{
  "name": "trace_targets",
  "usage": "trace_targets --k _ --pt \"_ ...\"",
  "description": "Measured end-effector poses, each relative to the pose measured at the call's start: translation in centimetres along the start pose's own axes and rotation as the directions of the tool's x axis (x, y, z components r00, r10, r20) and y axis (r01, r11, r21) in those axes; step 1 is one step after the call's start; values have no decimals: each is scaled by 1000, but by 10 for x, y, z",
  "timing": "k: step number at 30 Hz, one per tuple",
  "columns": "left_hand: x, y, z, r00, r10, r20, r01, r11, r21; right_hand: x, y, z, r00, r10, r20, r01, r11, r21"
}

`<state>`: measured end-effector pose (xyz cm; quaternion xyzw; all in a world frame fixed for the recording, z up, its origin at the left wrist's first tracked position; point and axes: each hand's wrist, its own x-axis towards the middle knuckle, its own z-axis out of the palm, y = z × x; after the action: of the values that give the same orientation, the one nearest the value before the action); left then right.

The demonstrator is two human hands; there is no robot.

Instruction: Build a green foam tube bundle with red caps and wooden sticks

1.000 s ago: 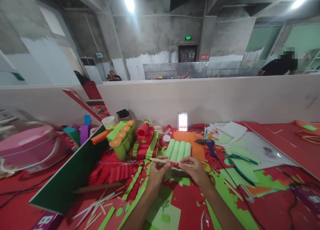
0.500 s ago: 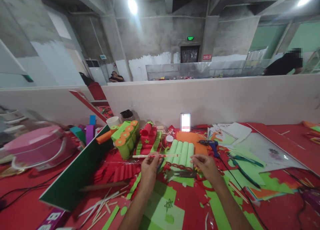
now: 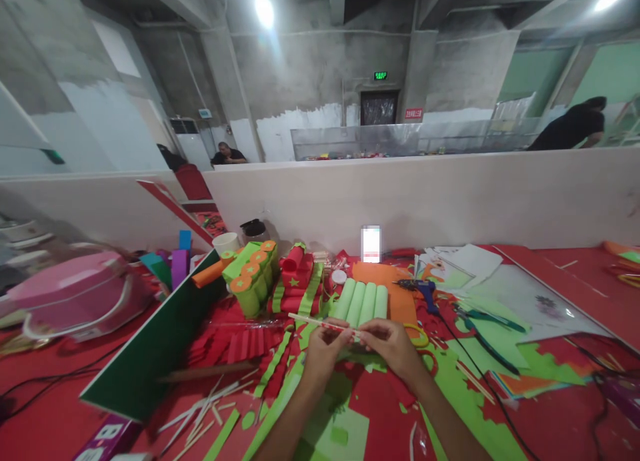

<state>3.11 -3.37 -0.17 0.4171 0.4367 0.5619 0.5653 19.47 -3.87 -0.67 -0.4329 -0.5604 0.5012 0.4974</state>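
Note:
A thin pale stick point(image 3: 304, 319) with red along its right part is pinched in my left hand point(image 3: 324, 349). It slants slightly down to the right, its bare left end sticking out past the fingers. At the red right end, the closed fingertips of my right hand point(image 3: 395, 347) meet the stick; whether they also grip something small there is hidden. Just behind both hands lies a row of several light green foam rolls point(image 3: 367, 301). Scissors with yellow handles point(image 3: 419, 335) lie beside my right hand, partly covered.
Left of the rolls stand a red foam model point(image 3: 296, 274) and a green one with orange discs point(image 3: 253, 274). A green board point(image 3: 150, 344) leans near a pink container point(image 3: 83, 291). A blue glue gun point(image 3: 427, 295), green-handled pliers point(image 3: 493, 334) and foam scraps lie right. A phone point(image 3: 371, 243) stands behind.
My right hand has moved left onto the stick's red end. My left hand has shifted right and slightly down with the stick, which now tilts instead of lying level.

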Motion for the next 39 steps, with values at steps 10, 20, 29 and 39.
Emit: trace_targets --k 10,20,29,39 --pt "5 3 -6 1000 10 -6 -11 999 -44 2 -3 2 1000 -11 -8 11 999 33" --pt "24 19 -29 981 41 -190 -92 958 -271 0 -16 -21 1000 12 23 -10 996 -88" --pt "23 22 -30 949 123 -289 -240 877 -416 5 -17 -56 988 -32 -152 16 994 -105" --pt "18 20 -24 930 -31 -366 -177 835 -522 -1 -32 -54 987 -111 -112 59 919 -389"
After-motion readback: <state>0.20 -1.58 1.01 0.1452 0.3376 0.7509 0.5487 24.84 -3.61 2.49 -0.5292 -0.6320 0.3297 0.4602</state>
